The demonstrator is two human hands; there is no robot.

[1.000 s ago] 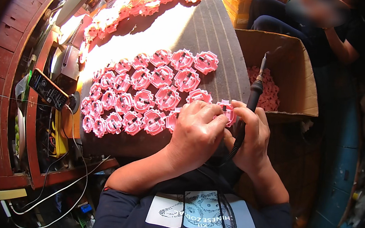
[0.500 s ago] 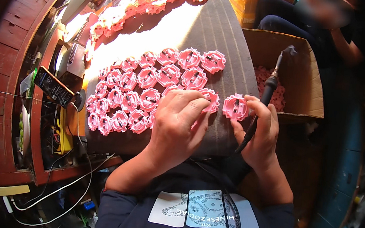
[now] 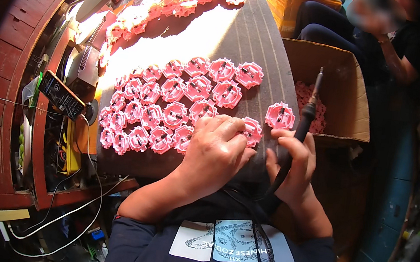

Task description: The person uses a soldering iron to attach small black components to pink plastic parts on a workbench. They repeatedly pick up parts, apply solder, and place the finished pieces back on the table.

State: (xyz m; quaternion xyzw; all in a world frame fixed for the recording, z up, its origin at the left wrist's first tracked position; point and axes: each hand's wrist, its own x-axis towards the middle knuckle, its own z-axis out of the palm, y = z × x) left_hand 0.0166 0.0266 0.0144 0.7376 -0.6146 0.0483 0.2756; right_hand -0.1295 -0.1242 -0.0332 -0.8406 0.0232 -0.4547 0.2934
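My left hand point(image 3: 215, 154) is closed, its fingertips at the edge of a pink plastic part point(image 3: 253, 133), partly hidden behind them. In my right hand point(image 3: 295, 173) a soldering iron point(image 3: 309, 110) rests between thumb and fingers, its metal tip pointing up and away. Its black cord runs down past the palm. Just beyond the right fingertips, one more pink part point(image 3: 279, 116) with a dark piece in its middle lies on the table. Left of it, rows of similar pink parts point(image 3: 175, 114) lie on the striped grey board point(image 3: 260, 44).
Another band of pink parts point(image 3: 177, 5) lies along the sunlit far side. A cardboard box point(image 3: 347, 94) holding pink pieces stands at the right, and a seated person point(image 3: 328, 28) is beyond it. A phone point(image 3: 61, 96) and white cables point(image 3: 94, 211) are at the left.
My right fingers have come off the pink part they pinched and moved slightly nearer me, still with the soldering iron. My left hand has shifted right and nearer, its pink part moving along.
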